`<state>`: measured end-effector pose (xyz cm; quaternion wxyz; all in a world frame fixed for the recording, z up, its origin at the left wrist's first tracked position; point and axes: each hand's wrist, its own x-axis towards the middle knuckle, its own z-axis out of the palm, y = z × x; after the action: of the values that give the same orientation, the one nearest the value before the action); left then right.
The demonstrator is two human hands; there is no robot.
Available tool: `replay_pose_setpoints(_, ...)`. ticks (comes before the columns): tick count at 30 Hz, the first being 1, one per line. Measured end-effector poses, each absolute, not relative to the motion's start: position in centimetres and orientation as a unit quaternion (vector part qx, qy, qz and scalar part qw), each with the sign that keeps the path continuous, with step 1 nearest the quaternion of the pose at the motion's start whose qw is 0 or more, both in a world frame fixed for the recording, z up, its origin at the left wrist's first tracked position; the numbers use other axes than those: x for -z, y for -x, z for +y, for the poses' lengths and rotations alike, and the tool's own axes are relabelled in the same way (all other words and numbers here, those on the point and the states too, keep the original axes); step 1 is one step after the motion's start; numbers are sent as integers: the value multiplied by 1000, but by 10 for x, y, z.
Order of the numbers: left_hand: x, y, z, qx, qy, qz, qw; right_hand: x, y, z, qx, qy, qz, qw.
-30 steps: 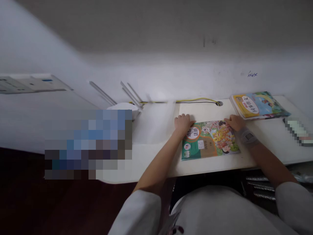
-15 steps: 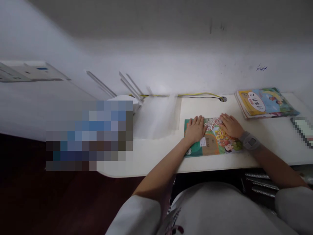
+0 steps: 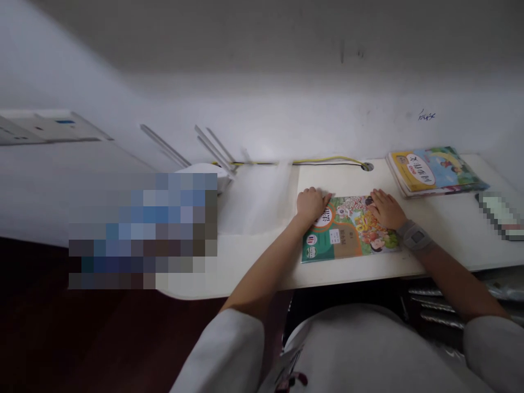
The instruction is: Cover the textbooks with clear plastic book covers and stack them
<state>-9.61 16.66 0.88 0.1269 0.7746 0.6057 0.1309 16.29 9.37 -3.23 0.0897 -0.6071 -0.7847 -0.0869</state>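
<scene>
A green textbook point(image 3: 347, 240) with a colourful illustrated cover lies flat on the white desk point(image 3: 245, 267), its cover facing up. At its upper left corner is my left hand point(image 3: 311, 206), the fingers curled over the edge and the thumb on the cover. My right hand point(image 3: 387, 209), with a grey watch on the wrist, rests with fingers stretched out on the upper right part of the cover. Left of the book lies a translucent plastic sheet point(image 3: 257, 202).
A small stack of books point(image 3: 436, 170) lies at the back right, and a phone-like device point(image 3: 501, 215) at the right. A white router point(image 3: 204, 167) with several antennas stands at the back left, beside a blurred-out area. A yellow cable point(image 3: 327, 159) runs along the wall to a desk hole.
My left hand has moved left from the cover to the book's upper left corner, and its fingers have curled. My right hand stays flat on the cover. The view has shifted slightly.
</scene>
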Motion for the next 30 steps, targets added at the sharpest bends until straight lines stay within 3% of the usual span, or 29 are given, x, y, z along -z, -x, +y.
replay_pose_setpoints(6, -20, 113, 181, -177, -716, 631, 241, 34, -161, 95, 76, 618, -776, 98)
replay_pose_setpoints(12, -23, 149, 138, -263, -618, 629, 392, 32, -161, 94, 60, 613, -781, 101)
replay_pose_setpoints(19, -15, 166, 67, -300, -424, 480, 708, 33, -160, 97, 37, 612, -783, 106)
replay_pose_setpoints(25, -33, 172, 53, -376, -387, 444, 716, 31, -186, 87, -29, 579, -789, 204)
replay_pose_setpoints(30, -48, 164, 81, -390, -403, 448, 696, 36, -228, 30, -23, 636, -725, 263)
